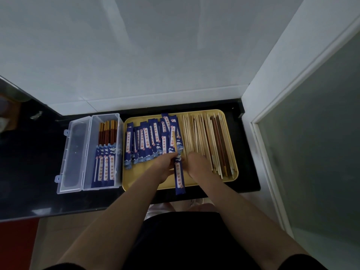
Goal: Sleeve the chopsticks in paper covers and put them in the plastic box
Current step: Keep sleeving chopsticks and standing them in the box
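A yellow tray (148, 182) holds a heap of blue paper covers (148, 141) on its left half and loose pale and dark chopsticks (210, 141) on its right half. My left hand (165, 164) pinches one blue cover (179, 176) at its upper end, the cover hanging toward me over the tray's front edge. My right hand (196, 164) is beside it with curled fingers on the near ends of the chopsticks; a light chopstick (175, 145) points up from the cover's mouth. The clear plastic box (87, 152) at left holds several sleeved dark chopsticks (106, 152).
The box's hinged lid (73, 154) lies open to its left on the black counter (29, 162). A white wall stands behind the tray, and a door frame (259, 137) closes in the right side. The counter's front edge runs just below the tray.
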A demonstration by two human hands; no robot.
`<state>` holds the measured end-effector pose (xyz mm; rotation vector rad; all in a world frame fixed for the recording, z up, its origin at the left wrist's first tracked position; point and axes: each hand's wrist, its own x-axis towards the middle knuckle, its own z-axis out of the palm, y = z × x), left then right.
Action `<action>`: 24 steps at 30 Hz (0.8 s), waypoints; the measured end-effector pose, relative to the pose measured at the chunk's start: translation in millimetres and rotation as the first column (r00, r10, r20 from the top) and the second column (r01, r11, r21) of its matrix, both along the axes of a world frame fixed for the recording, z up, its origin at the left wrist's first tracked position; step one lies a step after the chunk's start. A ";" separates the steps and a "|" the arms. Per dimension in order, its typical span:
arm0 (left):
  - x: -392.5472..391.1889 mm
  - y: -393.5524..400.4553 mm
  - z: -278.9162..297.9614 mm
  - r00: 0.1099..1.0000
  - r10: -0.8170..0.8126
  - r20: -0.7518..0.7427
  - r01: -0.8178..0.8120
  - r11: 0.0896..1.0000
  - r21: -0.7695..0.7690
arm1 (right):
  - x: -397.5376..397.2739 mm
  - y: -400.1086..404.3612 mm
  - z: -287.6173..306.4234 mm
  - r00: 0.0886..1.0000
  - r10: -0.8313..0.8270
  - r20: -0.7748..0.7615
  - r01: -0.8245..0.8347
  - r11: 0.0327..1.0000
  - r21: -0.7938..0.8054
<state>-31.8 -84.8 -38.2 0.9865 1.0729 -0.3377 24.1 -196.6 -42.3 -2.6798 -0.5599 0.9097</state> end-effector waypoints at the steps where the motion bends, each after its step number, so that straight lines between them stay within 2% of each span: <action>1: 0.0 -1.0 0.4 1.000 -0.005 0.002 0.005 1.000 0.012 | -0.1 1.0 1.0 1.000 -0.009 0.004 0.009 1.000 -0.001; 6: -0.3 0.8 5.4 0.990 -0.130 0.059 0.124 0.988 0.096 | 6.8 -2.6 4.9 0.999 -0.036 -0.035 0.035 0.999 -0.006; 10: 1.4 3.7 12.0 0.979 -0.169 0.117 0.144 0.970 0.197 | 23.8 -18.0 19.8 0.994 -0.093 -0.055 0.094 0.995 0.016; 14: 10.3 -0.5 20.8 0.973 -0.161 0.163 0.111 0.954 0.280 | 43.6 -24.7 50.2 0.974 -0.218 0.065 0.202 0.962 0.186; 17: 23.3 -5.9 31.3 0.971 -0.146 0.191 0.090 0.957 0.275 | 58.5 -31.2 78.2 0.915 -0.390 0.099 0.321 0.856 0.405; 20: 32.4 -7.9 37.0 0.970 -0.152 0.192 0.096 0.958 0.271 | 73.4 -34.2 100.5 0.838 -0.546 0.018 0.415 0.658 0.628; 22: 36.2 -8.5 41.2 0.972 -0.146 0.183 0.091 0.955 0.281 | 83.0 -32.9 113.3 0.792 -0.610 -0.022 0.426 0.526 0.736; 24: 40.4 -8.2 45.8 0.980 -0.125 0.155 0.076 0.955 0.288 | 92.1 -30.8 123.9 0.756 -0.655 -0.013 0.401 0.447 0.799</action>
